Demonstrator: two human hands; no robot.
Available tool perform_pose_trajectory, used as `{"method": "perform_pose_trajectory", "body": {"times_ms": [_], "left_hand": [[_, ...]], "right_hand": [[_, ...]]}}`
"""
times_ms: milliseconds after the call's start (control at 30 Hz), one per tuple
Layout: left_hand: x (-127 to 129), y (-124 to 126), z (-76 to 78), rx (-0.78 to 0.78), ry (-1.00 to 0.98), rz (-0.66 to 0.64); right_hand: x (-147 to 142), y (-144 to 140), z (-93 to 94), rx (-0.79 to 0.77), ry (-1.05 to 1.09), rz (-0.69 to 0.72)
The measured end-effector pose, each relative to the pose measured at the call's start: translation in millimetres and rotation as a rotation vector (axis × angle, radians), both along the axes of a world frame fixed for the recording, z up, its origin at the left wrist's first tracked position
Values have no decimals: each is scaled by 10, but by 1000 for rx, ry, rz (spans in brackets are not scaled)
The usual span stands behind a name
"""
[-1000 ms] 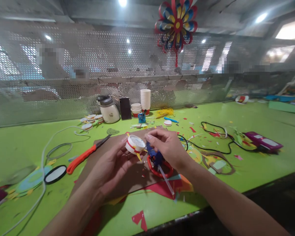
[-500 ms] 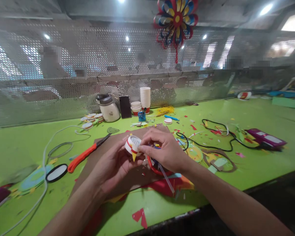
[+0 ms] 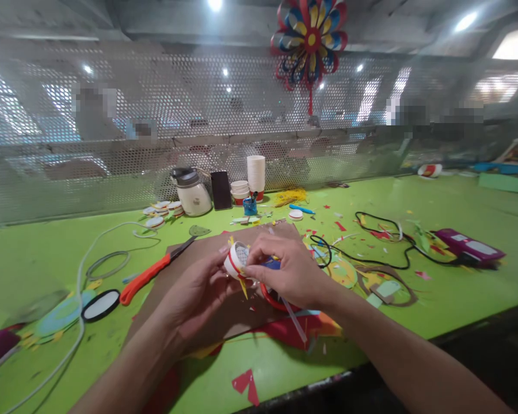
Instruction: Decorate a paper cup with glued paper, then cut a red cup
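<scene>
My left hand (image 3: 205, 287) holds a cut-down paper cup (image 3: 234, 263), white with a red band, tilted so its inside shows. Yellow paper points (image 3: 243, 287) stick out from the band. The thumb and fingers of my right hand (image 3: 285, 270) are pinched together at the cup's right rim; anything small between them is hidden. Beneath my hands lies a brown board (image 3: 181, 299). Partly covered by my right hand is a round red-rimmed thing (image 3: 270, 298), with a thin translucent stick (image 3: 294, 322) beside it.
On the left lie an orange-handled knife (image 3: 147, 279), a black-rimmed oval (image 3: 100, 305) and a white cable (image 3: 81, 310). A jug (image 3: 194, 198), a phone (image 3: 221, 190) and stacked cups (image 3: 256, 175) stand at the back. A purple device (image 3: 470, 246), black cord (image 3: 384, 264) and paper scraps lie right.
The paper cup has turned and shifted slightly right and down in my left hand, so its yellow point leans differently. My right hand stays at its rim.
</scene>
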State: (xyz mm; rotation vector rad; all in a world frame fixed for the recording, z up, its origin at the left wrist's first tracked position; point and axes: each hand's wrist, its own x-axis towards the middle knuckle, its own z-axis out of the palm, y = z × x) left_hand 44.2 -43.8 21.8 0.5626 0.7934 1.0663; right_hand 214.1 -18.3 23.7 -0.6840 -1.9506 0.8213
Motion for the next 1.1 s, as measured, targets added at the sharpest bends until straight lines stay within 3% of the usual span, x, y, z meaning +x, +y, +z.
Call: {"method": "perform_pose_trajectory", "body": {"times_ms": [133, 267, 500, 700, 833, 1100], "left_hand": [[-27, -3, -3, 67, 32, -60], [-58, 11, -17, 140, 86, 10], [-87, 17, -31, 108, 9, 17], [-88, -17, -18, -3, -99, -60], [-65, -31, -5, -7, -64, -40], [-94, 5, -20, 243, 8, 44]], "right_hand": [[7, 12, -14, 92, 31, 41], [24, 45, -58, 132, 78, 81], [21, 65, -95, 129, 99, 88], [13, 66, -95, 160, 102, 78], [17, 67, -92, 206, 70, 51], [-8, 43, -75, 452, 16, 7]]}}
